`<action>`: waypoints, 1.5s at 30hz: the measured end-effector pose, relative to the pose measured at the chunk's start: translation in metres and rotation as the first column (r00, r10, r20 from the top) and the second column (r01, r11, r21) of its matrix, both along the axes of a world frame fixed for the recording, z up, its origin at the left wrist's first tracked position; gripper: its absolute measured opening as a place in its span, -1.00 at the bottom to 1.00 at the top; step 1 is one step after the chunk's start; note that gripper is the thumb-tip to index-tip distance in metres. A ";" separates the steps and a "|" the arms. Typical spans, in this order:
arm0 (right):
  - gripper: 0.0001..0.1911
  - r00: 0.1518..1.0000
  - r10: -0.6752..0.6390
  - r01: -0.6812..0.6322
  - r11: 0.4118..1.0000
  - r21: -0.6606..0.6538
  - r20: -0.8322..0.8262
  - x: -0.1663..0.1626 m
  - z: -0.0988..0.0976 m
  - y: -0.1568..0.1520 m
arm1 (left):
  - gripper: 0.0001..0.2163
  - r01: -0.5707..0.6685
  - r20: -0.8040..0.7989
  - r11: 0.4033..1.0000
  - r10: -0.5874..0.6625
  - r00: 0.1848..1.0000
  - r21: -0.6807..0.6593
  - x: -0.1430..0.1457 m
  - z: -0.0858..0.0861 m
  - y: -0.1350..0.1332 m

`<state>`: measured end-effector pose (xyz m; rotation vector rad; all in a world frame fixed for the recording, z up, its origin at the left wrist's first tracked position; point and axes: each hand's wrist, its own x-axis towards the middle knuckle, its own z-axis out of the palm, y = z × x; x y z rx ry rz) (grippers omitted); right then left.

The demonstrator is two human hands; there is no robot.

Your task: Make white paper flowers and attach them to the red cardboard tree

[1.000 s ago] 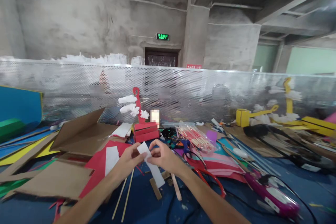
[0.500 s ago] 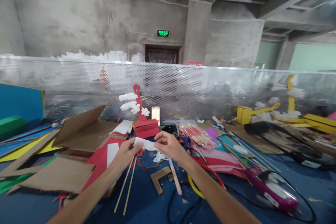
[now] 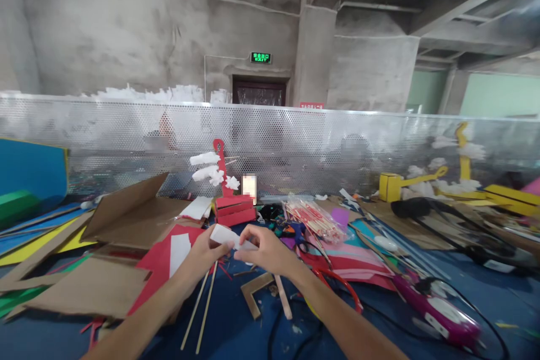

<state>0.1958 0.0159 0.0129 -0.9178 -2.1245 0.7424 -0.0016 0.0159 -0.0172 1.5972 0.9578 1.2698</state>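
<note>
My left hand (image 3: pixel 203 252) and my right hand (image 3: pixel 265 250) both pinch a white paper strip (image 3: pixel 228 236), holding it between them above the blue table (image 3: pixel 236 326). The strip looks folded or rolled, its thicker end at my left thumb. Just beyond the hands stands a red cardboard model (image 3: pixel 230 202) with white paper tufts on an upright red post. Red sheets with a white paper piece (image 3: pixel 179 253) lie under my left wrist. Thin wooden sticks (image 3: pixel 202 306) and an L-shaped cardboard piece (image 3: pixel 255 292) lie below the hands.
Brown cardboard sheets (image 3: pixel 126 216) lie at left, a bag of sticks (image 3: pixel 314 219) and pink sheets at centre right. A purple glue gun (image 3: pixel 439 312) with black cable rests at right. A perforated metal screen (image 3: pixel 337 146) runs across the back; a yellow model (image 3: pixel 422 183) stands far right.
The long white strip that hung down from my hands is now gathered short and held level between both hands. The hands stayed in about the same place.
</note>
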 end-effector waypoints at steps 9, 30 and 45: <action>-0.87 0.988 -0.100 0.067 0.964 0.256 0.117 -0.006 -0.006 -0.002 | -0.67 -0.033 -0.033 0.999 0.034 0.999 0.027 0.001 0.001 -0.001; -0.82 0.992 -0.092 0.067 0.963 0.260 0.086 -0.008 -0.001 -0.005 | -0.56 0.022 0.014 0.999 -0.021 1.000 -0.041 0.008 0.006 -0.010; -0.85 0.999 -0.025 0.026 0.998 0.052 -0.022 -0.004 -0.004 0.004 | -0.57 0.022 -0.021 1.000 -0.022 1.000 0.007 0.009 0.010 -0.014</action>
